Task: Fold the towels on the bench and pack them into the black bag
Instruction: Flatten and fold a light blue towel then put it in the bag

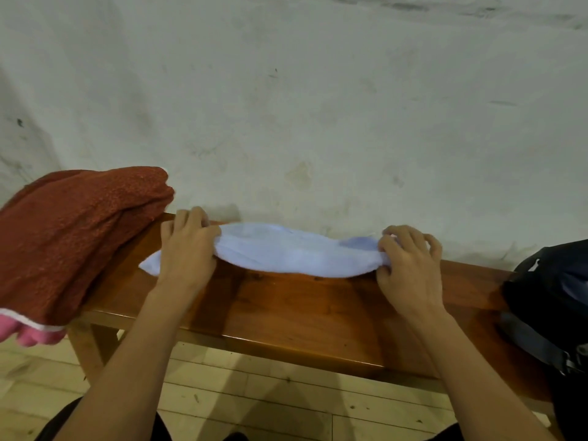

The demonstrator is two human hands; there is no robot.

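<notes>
Nearest, two bare forearms are seen reaching over the front edge of the wooden surface [286,316]. The left hand [186,249] is curled over one end of the light blue towel [296,254]; the right hand [409,265] pinches the other end, some fingers lifted. The towel is stretched between the two grips, its long axis running left to right along the surface, close to the wall [318,106]. A fold, it is judged, would be made by bringing one end across to the other. The black bag [553,297] lies to the right, nearer the right hand and cut off by the frame. A red-brown towel [73,237] is heaped at the left over something pink [28,334], mostly hidden. The bag's opening cannot be made out.
</notes>
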